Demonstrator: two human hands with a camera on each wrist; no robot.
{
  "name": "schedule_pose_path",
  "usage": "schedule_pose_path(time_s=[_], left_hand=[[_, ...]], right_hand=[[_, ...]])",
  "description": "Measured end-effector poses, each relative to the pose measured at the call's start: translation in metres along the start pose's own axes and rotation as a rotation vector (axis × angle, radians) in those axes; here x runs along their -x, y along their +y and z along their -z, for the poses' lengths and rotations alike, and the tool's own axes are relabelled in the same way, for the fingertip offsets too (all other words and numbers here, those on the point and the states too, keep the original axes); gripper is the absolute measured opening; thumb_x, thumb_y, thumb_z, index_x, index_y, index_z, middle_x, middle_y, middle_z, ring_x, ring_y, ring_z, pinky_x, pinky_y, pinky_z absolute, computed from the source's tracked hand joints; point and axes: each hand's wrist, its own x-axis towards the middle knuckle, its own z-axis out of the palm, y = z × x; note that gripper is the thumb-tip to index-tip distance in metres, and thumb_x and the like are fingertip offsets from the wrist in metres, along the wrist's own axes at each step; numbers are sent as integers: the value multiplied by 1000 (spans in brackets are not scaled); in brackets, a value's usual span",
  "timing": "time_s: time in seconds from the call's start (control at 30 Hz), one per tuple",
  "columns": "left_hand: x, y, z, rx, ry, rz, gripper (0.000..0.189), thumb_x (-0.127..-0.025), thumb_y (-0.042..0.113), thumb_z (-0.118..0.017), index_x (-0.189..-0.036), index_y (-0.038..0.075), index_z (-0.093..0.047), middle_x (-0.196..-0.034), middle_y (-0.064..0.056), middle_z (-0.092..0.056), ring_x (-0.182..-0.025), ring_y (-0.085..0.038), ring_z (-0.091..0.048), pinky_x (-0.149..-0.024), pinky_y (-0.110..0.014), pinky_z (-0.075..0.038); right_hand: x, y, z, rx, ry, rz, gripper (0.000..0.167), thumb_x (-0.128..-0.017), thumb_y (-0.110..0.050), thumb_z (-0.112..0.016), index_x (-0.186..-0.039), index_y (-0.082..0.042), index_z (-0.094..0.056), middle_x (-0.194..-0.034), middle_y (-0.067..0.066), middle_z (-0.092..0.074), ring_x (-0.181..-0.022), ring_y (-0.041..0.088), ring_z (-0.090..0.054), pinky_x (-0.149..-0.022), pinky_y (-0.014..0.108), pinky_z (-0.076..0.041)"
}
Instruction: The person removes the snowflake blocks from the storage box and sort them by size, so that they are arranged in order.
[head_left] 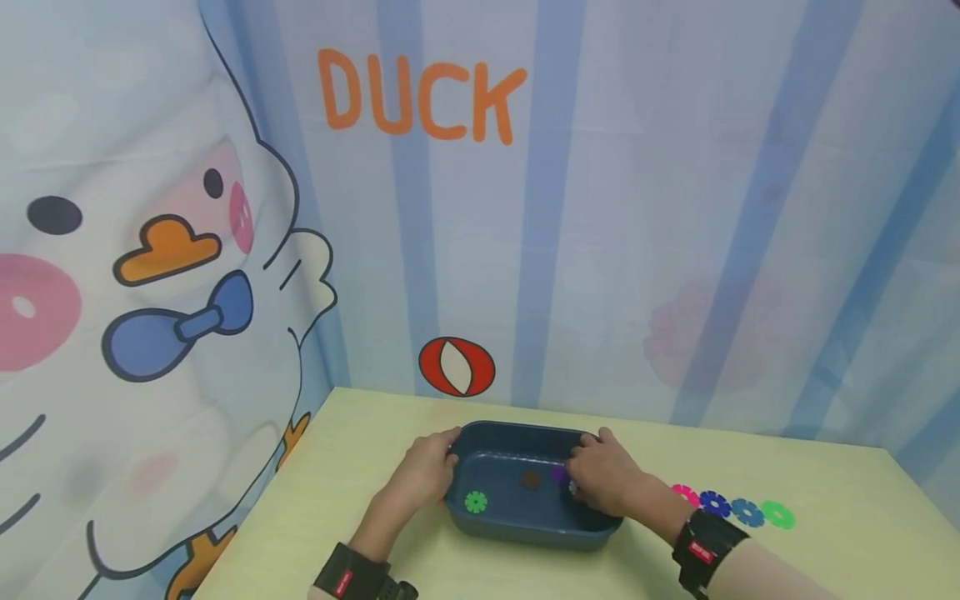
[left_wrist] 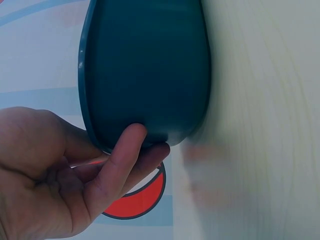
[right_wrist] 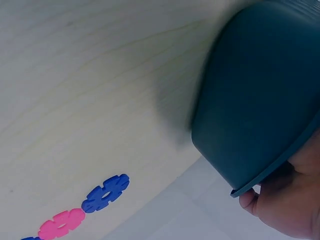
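My left hand [head_left: 422, 468] grips the left end of a dark blue-green plastic tub [head_left: 525, 533], thumb by the rim and fingers against the outer wall [left_wrist: 145, 75]. Over the tub's right end reaches my right hand [head_left: 606, 477]; its fingers dip inside, and one finger sticks out past the rim in the right wrist view. What those fingertips hold is hidden, so I cannot tell. Close beside them lies a purple notched disc [head_left: 557, 472]. A brown disc [head_left: 531, 479] and a green flower-shaped disc [head_left: 476, 502] are on the tub's floor.
Right of the tub, a row of flower-shaped discs runs along the pale table [head_left: 840, 500]: pink [head_left: 684, 496], dark blue [head_left: 715, 502], lighter blue [head_left: 747, 512] and green [head_left: 778, 515]. Behind the table hangs a striped duck-print curtain [head_left: 615, 250].
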Motion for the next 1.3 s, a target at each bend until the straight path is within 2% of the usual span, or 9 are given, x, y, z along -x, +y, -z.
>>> schedule_pose_path(time_s=[0.3,0.5,0.63,0.73,0.87,0.97,1.07,1.17,1.3], left_hand=[[0,2,0,-2,2,1,50,-107,-2,-54,-156,-5,-46,-149,-33,-56,-49,-15,-66,-50,-29,-57],[-1,1,-2,-3,5,10,50,-107,-2,-54,-156,-5,-45,-149,-33,-56,-49,-15,-66,-50,-29,-57],[0,0,-4,2,-1,22,50,-107,-2,-54,-157,-4,-46,-149,-32,-56,-50,-15,-66,-49,-28,-56],[0,0,-6,8,-11,9,50,-107,-2,-54,-156,-5,-46,-149,-32,-56,-51,-15,-67,-48,-27,-56],[-1,0,-5,-2,-2,-20,49,-106,-3,-54,-155,-6,-47,-147,-34,-57,-50,-15,-67,-47,-27,-55],[-2,0,-4,-7,7,-23,49,-106,-3,-54,-155,-6,-47,-146,-34,-58,-49,-14,-67,-46,-28,-55],[-2,0,-3,-9,5,-19,49,-107,-3,-54,-155,-6,-47,-147,-33,-58,-51,-14,-67,-47,-28,-55],[-2,0,-3,-12,7,-19,49,-106,-3,-54,-155,-7,-47,-147,-33,-57,-53,-14,-68,-48,-28,-56],[-2,0,-1,-12,12,-9,49,-107,-3,-54,-155,-6,-47,-148,-33,-56,-51,-14,-68,-48,-27,-56]], right_hand=[[0,-2,-1,38,-9,-33,21,-85,-29,-85,-84,-14,-71,-83,2,-67,-81,22,-52,-72,40,-38],[0,-1,1,-32,-21,-18,24,-87,-24,-85,-93,-14,-64,-76,0,-67,-78,23,-58,-71,41,-37],[4,4,-1,-179,0,9,22,-88,-20,-84,-90,-18,-62,-68,-7,-61,-68,15,-60,-67,36,-34],[11,11,-1,-346,42,4,20,-93,-18,-81,-93,-20,-61,-72,-11,-64,-66,7,-59,-66,32,-33],[21,21,4,-553,122,0,15,-98,-13,-76,-105,-16,-64,-84,-9,-71,-70,4,-62,-67,29,-45],[28,29,7,-701,126,-15,18,-100,-10,-73,-115,-12,-64,-93,-6,-72,-76,4,-63,-66,28,-53],[35,36,11,-850,85,-67,25,-101,-8,-71,-125,-9,-63,-87,-5,-68,-72,2,-55,-63,26,-50],[41,43,15,-940,74,-121,30,-101,-7,-71,-130,-7,-63,-81,-4,-64,-66,2,-49,-60,25,-46],[49,51,17,-970,108,-165,33,-100,-7,-73,-131,-6,-64,-83,-4,-66,-70,3,-54,-62,25,-49]])
